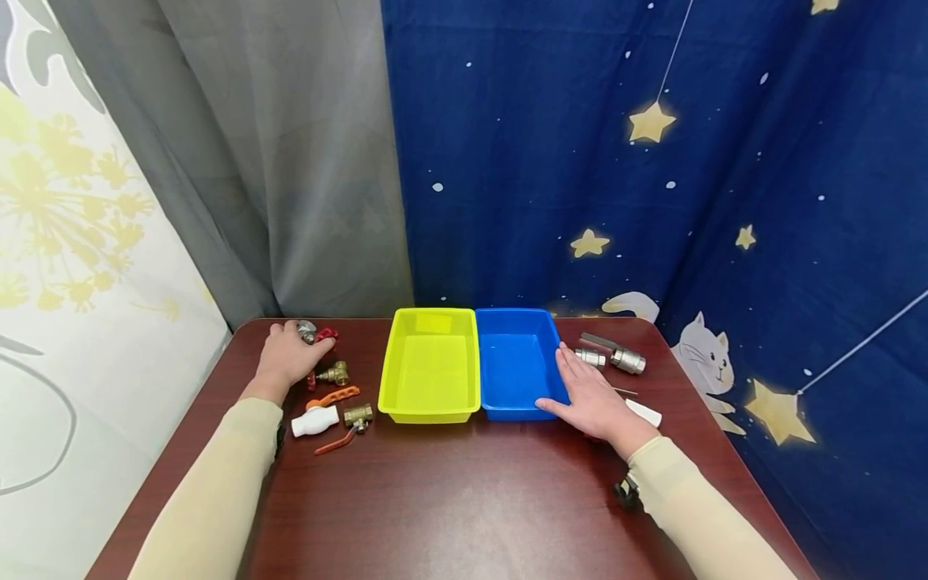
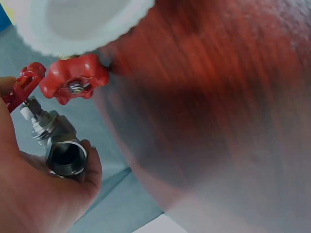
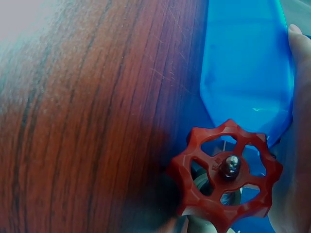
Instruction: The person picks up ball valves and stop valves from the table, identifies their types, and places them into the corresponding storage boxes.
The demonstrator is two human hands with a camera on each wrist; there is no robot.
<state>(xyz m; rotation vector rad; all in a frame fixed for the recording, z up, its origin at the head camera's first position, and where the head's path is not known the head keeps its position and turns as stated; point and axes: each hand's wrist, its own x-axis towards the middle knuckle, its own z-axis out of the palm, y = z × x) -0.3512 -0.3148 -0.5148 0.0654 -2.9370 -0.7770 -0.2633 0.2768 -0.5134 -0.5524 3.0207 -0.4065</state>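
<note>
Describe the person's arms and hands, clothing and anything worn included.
The left sleeve and right sleeve are long, plain and pale cream, ending near the wrists. The left hand and right hand wear no gloves. A small black device sits at the right wrist; only a dark edge of something shows at the left.

From where I stood, no text, label, brand or number could be read. A red, scalloped, spoked handwheel [image 3: 224, 180] appeared to carry faint marks beside its hub, illegible. A small brass-coloured metal valve with an orange lever [image 1: 358, 416] was too small for lettering to be made out. The yellow rectangular plastic tray [image 1: 432, 370] showed a pale patch, without readable characters.
</note>
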